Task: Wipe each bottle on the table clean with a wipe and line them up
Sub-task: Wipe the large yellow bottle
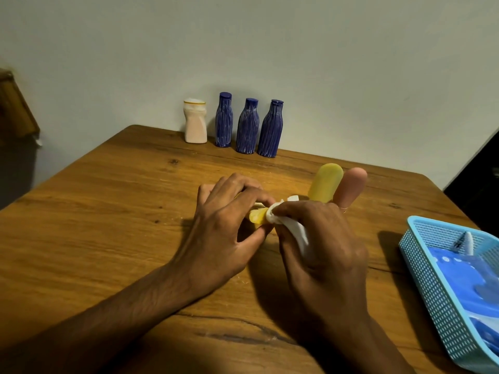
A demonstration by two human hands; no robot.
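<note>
Here, a small yellow bottle [256,215] gets wiped.
Left hand [224,225] pinches it; right hand [321,238] pinches the white wipe [290,230]. Turning the bottle should expose every side.

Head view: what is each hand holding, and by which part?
Left hand grips a small yellow plastic bottle around its far end. Right hand pinches a white wipe against the bottle's near end.

At table [108,211] centre: hands, left [221,228] at nine o'clock of right [321,247], bottle [258,215] and wipe [294,233] between. Twelve o'clock: four bottles [247,125] in row against wall [270,49]. Three o'clock: basket [432,279]. One o'clock: two tubes [325,182] lying side by side.
</note>
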